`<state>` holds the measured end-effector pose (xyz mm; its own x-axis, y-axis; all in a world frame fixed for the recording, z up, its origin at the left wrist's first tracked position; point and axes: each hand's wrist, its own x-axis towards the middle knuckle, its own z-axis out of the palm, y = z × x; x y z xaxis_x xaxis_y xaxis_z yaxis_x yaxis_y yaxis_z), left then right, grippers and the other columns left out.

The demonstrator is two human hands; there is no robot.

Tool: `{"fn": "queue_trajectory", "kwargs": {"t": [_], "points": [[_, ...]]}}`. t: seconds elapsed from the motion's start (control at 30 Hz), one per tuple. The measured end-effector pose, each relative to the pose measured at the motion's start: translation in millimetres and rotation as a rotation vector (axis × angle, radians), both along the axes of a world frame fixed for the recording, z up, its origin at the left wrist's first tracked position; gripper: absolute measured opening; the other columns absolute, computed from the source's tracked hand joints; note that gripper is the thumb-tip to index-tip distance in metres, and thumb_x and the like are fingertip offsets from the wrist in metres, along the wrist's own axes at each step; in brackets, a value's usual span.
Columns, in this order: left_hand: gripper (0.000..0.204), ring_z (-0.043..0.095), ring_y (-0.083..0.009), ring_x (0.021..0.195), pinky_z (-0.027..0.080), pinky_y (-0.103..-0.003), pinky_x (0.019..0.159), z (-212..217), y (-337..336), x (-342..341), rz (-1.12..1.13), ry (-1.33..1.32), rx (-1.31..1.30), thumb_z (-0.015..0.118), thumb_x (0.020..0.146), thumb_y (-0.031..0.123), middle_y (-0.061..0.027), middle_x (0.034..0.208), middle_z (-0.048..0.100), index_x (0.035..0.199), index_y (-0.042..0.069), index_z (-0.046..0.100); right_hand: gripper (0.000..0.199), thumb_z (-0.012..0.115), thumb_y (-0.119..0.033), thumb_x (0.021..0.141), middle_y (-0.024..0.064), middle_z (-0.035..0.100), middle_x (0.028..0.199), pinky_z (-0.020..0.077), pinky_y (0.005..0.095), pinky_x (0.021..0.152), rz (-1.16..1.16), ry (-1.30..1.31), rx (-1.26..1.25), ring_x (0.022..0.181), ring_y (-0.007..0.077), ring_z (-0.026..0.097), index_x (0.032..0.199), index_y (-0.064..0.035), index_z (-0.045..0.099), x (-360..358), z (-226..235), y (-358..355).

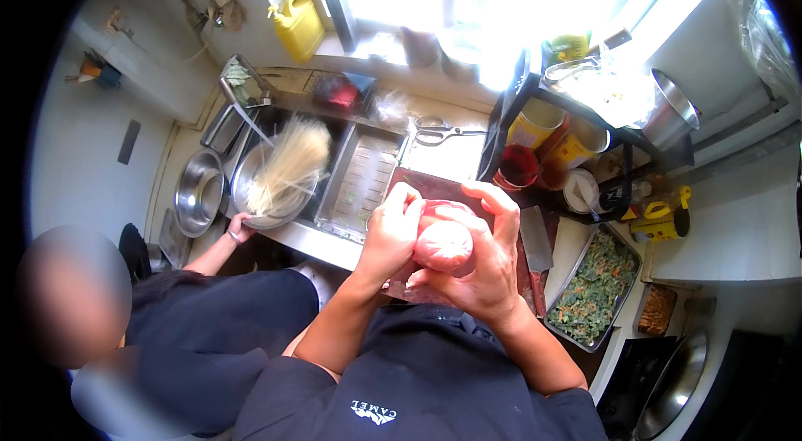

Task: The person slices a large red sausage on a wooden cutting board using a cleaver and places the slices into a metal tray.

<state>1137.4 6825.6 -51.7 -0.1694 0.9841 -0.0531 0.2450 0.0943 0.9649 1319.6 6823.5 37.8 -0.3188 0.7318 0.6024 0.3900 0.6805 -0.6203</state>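
Observation:
Both my hands are raised over a dark red cutting board (404, 180). Between them is a thick pink roll, like a ham sausage (444, 247), its round end with pleat-like lines facing up at me. My left hand (391, 228) is closed with its fingers pinched at the roll's left side. Around the right side curve the thumb and fingers of my right hand (491, 261). A cleaver (535, 239) lies just right of the board, its reddish handle pointing toward me. Whether the roll is wrapped I cannot tell.
To my left, a co-worker's hand (241, 228) grips a metal bowl of pale noodles (292, 161) over the sink. Scissors (443, 134) lie behind the board. On the right stand a tray of chopped greens (597, 286) and a black rack (510, 107) with tubs.

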Motion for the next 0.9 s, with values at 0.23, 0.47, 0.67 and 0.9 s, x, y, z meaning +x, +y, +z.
{"fn": "queue_trajectory", "kwargs": {"t": [0.23, 0.47, 0.67, 0.9], "points": [[0.024, 0.075, -0.0499, 0.094, 0.058, -0.060, 0.083, -89, 7, -6, -0.091, 0.596, -0.241, 0.056, 0.104, 0.021, -0.0311, 0.096, 0.076, 0.110, -0.002, 0.060, 0.089, 0.096, -0.040, 0.081, 0.0169, 0.075, 0.110, 0.0581, 0.0391, 0.095, 0.173, 0.150, -0.177, 0.099, 0.0256, 0.074, 0.140, 0.0057, 0.048, -3, -43, 3], [0.021, 0.076, -0.0494, 0.092, 0.060, -0.060, 0.082, -136, 20, -8, -0.053, 0.692, -0.246, 0.053, 0.100, 0.015, -0.0306, 0.093, 0.076, 0.112, -0.002, 0.061, 0.081, 0.098, -0.029, 0.080, 0.0184, 0.075, 0.114, 0.0620, 0.0398, 0.089, 0.221, 0.214, -0.189, 0.098, 0.0310, 0.078, 0.138, 0.0040, 0.053, -13, -45, 3], [0.037, 0.075, -0.0458, 0.102, 0.059, -0.058, 0.086, -172, 37, -25, 0.003, 0.700, -0.411, 0.061, 0.100, 0.035, -0.0270, 0.105, 0.077, 0.116, 0.002, 0.063, 0.080, 0.095, -0.025, 0.083, 0.0178, 0.075, 0.114, 0.0602, 0.0395, 0.093, 0.244, 0.229, -0.183, 0.100, 0.0295, 0.076, 0.142, 0.0059, 0.050, -30, -44, 8], [0.027, 0.080, -0.0383, 0.090, 0.064, -0.050, 0.076, -188, 39, -18, -0.050, 0.854, -0.368, 0.050, 0.103, 0.020, -0.0225, 0.096, 0.080, 0.114, 0.001, 0.065, 0.077, 0.091, -0.028, 0.088, 0.0167, 0.075, 0.114, 0.0589, 0.0396, 0.096, 0.210, 0.123, -0.175, 0.105, 0.0290, 0.075, 0.142, 0.0077, 0.050, -36, -44, 16]]}}
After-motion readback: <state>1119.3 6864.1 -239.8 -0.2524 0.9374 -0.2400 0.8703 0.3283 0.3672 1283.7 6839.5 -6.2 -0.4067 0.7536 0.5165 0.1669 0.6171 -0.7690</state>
